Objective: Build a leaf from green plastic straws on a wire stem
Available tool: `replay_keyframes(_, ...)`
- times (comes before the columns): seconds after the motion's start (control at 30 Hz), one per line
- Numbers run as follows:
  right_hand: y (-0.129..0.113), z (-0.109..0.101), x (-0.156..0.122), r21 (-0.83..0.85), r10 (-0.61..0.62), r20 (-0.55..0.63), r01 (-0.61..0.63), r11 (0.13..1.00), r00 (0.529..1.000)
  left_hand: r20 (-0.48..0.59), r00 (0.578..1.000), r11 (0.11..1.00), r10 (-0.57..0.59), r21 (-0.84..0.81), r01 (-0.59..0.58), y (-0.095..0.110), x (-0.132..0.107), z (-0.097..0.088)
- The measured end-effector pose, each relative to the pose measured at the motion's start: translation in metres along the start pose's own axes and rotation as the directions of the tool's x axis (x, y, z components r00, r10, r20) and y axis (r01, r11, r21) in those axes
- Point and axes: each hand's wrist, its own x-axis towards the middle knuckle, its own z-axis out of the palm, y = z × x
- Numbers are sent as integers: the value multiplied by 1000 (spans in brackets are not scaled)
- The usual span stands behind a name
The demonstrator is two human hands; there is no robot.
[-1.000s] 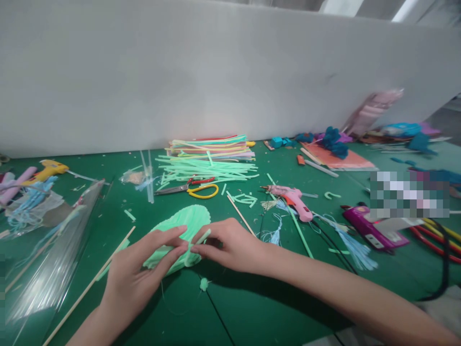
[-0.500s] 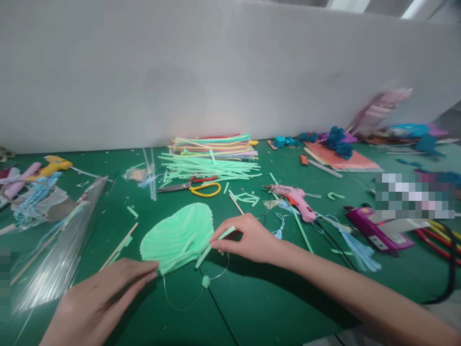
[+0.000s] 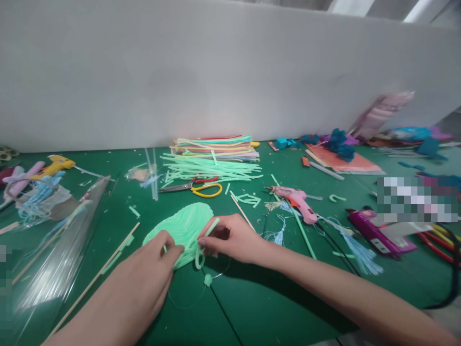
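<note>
Left hand [image 3: 144, 288] came back up from the near edge since 0.5 s ago, fingertips now on the lower edge of the green straw fan [image 3: 180, 228]. Can't tell if it pinches that edge or only presses it down. Right hand [image 3: 230, 238] pulled in closer to the fan, thumb and index clamped on 1 short green straw piece [image 3: 211, 227]. Top end of the piece sticks up past my fingers, bottom end curls into a loop at the fan's right edge. The fan lies flat on the green tabletop [image 3: 252, 307], between both hands. Thin wire loop with 1 small green bead [image 3: 208, 279] sits just below the fan, near my right thumb. Scissors [image 3: 201, 187] and straw pile [image 3: 212, 158] are behind the fan, pink glue gun [image 3: 297, 199] to the right, all apart from my hands.
</note>
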Motion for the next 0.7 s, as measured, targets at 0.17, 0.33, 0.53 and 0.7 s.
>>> replay_keyframes(0.17, 10, 7, 3, 188, -10, 9, 8, 982, 1000, 246, 968, 987, -58, 160, 18, 25, 26, -7)
replay_keyframes(0.33, 10, 4, -2, 258, 37, 8, -38, 965, 999, 286, 952, 991, -105, 105, 78, 27, 30, 5)
replay_keyframes(0.53, 6, -9, -9, -250, -114, 112, 139, 958, 987, 189, 981, 998, -53, -19, 57, 13, 20, 21)
replay_keyframes(0.7, 9, -5, -11, -559, -223, 114, 248, 791, 968, -163, 984, 997, 78, -8, -80, 8, 13, 26)
